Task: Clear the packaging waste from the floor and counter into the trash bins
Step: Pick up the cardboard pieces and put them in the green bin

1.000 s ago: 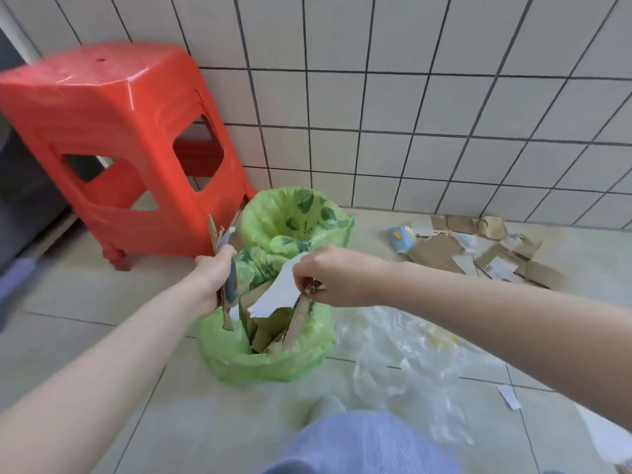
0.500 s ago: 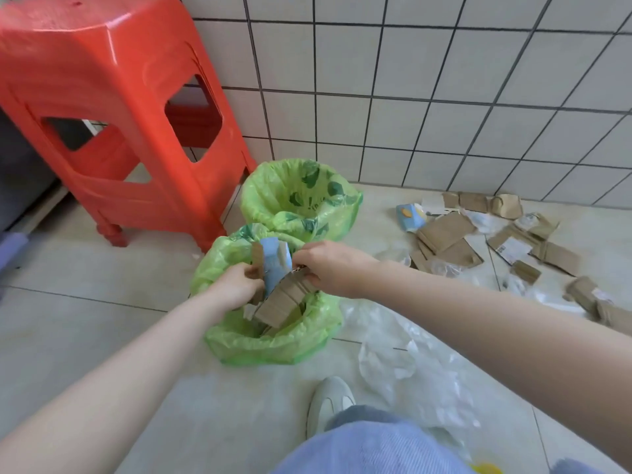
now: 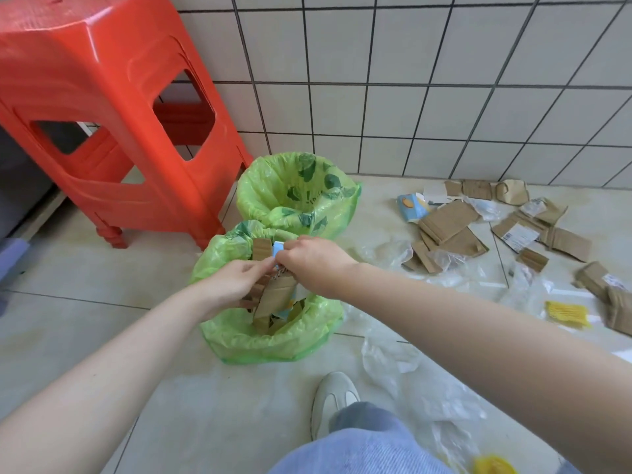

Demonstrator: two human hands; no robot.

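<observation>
stool [image 3: 102, 107] left | two bins [image 3: 270, 336] beside | cardboard scraps [image 3: 451, 230] right

Two bare forearms with no sleeves, left hand [image 3: 236, 285] and right hand [image 3: 316, 265] without rings or gloves, light blue denim trouser leg [image 3: 362, 443], off-white slip-on shoe with rounded toe [image 3: 333, 400]

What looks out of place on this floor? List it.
Torn cardboard pieces and clear plastic film lie strewn across the tiles beside the wall. In the near green bin, cardboard sticks up above the rim while the far green bin looks almost empty.
</observation>
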